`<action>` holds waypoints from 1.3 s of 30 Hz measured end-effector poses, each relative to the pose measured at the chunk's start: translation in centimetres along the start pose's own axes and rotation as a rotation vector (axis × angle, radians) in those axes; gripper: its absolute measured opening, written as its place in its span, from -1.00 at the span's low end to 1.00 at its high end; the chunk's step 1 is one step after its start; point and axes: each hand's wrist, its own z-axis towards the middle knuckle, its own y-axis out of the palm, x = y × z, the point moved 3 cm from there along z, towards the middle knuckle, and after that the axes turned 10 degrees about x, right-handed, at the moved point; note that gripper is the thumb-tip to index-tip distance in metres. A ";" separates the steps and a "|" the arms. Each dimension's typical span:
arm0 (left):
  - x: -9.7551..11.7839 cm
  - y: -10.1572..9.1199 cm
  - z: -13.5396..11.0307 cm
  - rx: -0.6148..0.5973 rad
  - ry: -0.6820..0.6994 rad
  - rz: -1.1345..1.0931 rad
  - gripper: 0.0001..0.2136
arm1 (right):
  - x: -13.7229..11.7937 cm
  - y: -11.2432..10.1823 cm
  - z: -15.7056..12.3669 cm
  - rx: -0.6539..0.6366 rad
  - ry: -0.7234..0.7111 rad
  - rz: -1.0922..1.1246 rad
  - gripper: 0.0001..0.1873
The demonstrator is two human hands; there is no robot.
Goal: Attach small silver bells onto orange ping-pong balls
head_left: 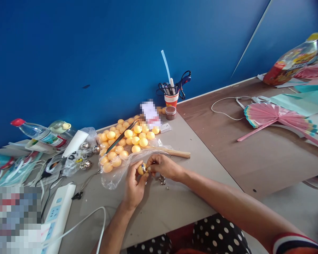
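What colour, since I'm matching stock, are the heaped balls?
The heaped balls are yellow-orange, clearest in the head view.

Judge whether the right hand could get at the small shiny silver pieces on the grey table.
Probably yes: the silver pieces lie just beside the right hand with nothing visibly between, though it is busy at the round orange ball.

Surface (164, 208) is basically grey, with a brown section (214, 130) toward the right. Bunch of yellow-orange balls (123, 155) and some clear plastic (109, 180) around mid-frame, tiny silvery bits (162, 180) just below centre. Power strip (60, 204)'s lower left, paper cup (171, 101)'s upper middle, pink fan (263, 116)'s far right.
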 end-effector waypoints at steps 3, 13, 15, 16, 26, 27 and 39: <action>0.1 0.0 -0.1 -0.014 0.049 0.022 -0.69 | 0.3 0.1 0.1 0.040 -0.003 -0.015 -0.94; -0.1 0.8 -0.1 -0.043 -0.217 -0.257 -0.59 | -2.0 -1.4 -0.2 -0.008 -0.135 -0.108 -0.90; -0.2 0.7 0.0 -0.049 -0.246 -0.259 -0.58 | -2.8 -2.0 -0.4 0.010 -0.175 -0.264 -0.94; -0.3 0.6 0.0 -0.050 -0.258 -0.254 -0.57 | -2.9 -2.2 -0.5 0.021 -0.194 -0.367 -0.96; 0.2 0.2 0.3 -0.018 -0.252 -0.210 -0.61 | -1.1 -1.7 -0.7 -0.144 -0.406 -1.231 -0.82; 0.1 0.2 0.3 -0.020 -0.252 -0.207 -0.61 | -1.1 -1.7 -0.8 -0.149 -0.413 -1.243 -0.83; 0.1 0.3 0.3 -0.068 -0.260 -0.223 -0.60 | -2.6 -1.7 -0.9 0.078 -0.375 -0.768 -0.81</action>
